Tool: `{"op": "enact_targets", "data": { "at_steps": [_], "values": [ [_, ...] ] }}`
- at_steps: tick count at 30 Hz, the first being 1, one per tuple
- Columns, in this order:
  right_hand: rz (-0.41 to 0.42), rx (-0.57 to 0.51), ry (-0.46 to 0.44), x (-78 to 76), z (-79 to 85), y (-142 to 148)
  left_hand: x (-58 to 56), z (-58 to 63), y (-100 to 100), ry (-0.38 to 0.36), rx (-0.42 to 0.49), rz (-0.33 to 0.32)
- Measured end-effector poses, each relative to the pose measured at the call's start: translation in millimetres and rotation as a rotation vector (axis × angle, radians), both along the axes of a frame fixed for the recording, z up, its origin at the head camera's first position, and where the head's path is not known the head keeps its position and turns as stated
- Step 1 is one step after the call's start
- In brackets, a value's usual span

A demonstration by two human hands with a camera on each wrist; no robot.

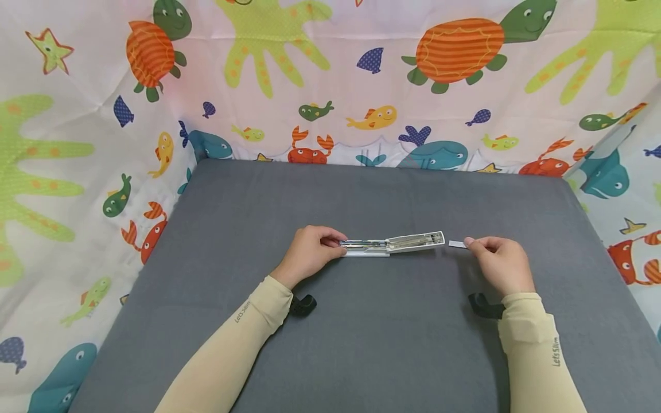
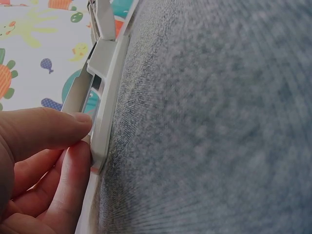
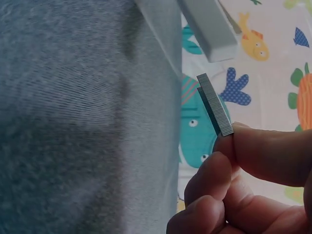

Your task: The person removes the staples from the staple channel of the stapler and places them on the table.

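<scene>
A white stapler [image 1: 389, 245] lies on the grey table, its top arm swung wide back to the right so the metal magazine shows. My left hand [image 1: 310, 252] pinches the stapler's left end between thumb and fingers; in the left wrist view the thumb [image 2: 53, 126] rests at the metal channel above the white base [image 2: 105, 117]. My right hand [image 1: 501, 261] pinches one end of a short strip of staples [image 1: 457, 244], just right of the raised arm's tip and apart from it. In the right wrist view the staple strip [image 3: 214, 105] points up toward the white arm end [image 3: 209, 34].
The grey cloth-covered table [image 1: 392, 344] spreads around both hands. A curtain [image 1: 330, 74] printed with sea animals stands along the back and both sides. Black wrist mounts [image 1: 303, 306] hang under the sleeves close to the tabletop.
</scene>
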State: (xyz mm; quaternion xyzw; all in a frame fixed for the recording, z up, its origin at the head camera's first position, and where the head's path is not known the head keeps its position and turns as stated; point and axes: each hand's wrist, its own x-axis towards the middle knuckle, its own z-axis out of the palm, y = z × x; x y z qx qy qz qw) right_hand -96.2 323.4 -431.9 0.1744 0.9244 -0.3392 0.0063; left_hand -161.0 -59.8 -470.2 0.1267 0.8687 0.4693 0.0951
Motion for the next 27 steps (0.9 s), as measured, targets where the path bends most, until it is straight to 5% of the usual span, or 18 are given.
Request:
{"op": "enact_targets", "data": {
  "at_steps": [27],
  "values": [
    [-0.017,0.101,-0.059,-5.4,-25.4,0.8,-1.6,-1.3,0.0,0.016,-0.005,0.004]
  ]
}}
